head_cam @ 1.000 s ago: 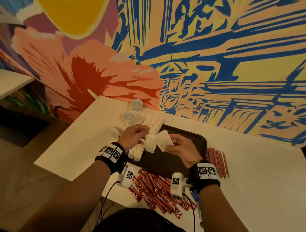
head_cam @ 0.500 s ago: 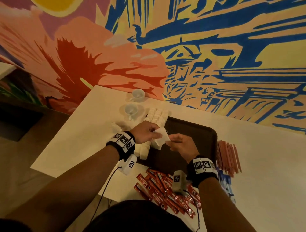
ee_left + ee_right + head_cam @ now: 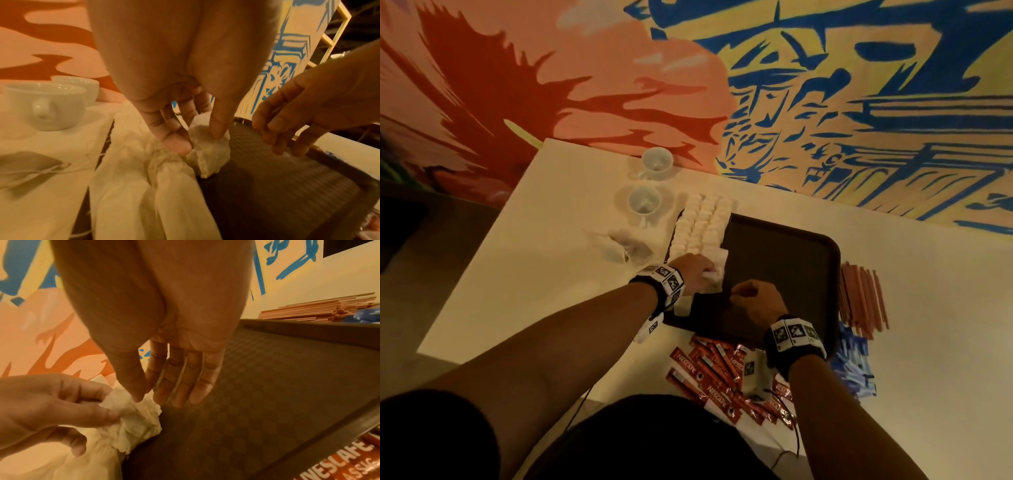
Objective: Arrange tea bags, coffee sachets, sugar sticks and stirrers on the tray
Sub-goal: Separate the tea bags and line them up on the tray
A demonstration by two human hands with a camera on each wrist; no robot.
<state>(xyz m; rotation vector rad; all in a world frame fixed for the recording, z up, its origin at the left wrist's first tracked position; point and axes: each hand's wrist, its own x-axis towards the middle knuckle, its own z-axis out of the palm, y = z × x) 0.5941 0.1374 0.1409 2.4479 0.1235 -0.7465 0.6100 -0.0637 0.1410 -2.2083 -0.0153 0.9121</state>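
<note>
My left hand [image 3: 709, 274] pinches a crumpled white tea bag [image 3: 207, 149] between thumb and fingers, low at the near end of the tea bag rows [image 3: 702, 222]. These rows line the left side of the dark brown tray [image 3: 784, 267]. My right hand [image 3: 739, 294] hovers over the tray just right of that bag, its fingers nearly straight [image 3: 197, 386]. The right thumb tip sits by the bag [image 3: 139, 415], and I see nothing held. Red coffee sachets [image 3: 715, 373] lie on the table in front of the tray. Brown stirrers [image 3: 863, 301] and blue sugar sticks [image 3: 854, 366] lie to its right.
Two white cups [image 3: 657, 162] [image 3: 644, 202] stand on the table behind and left of the tray. A few loose tea bags [image 3: 619, 246] lie left of the rows. A painted wall runs along the table's far edge, and the table's left edge drops to the floor.
Both hands held the tea bag raised over the tray; now the left hand alone has it, down at the near end of the rows. The right hand has let go.
</note>
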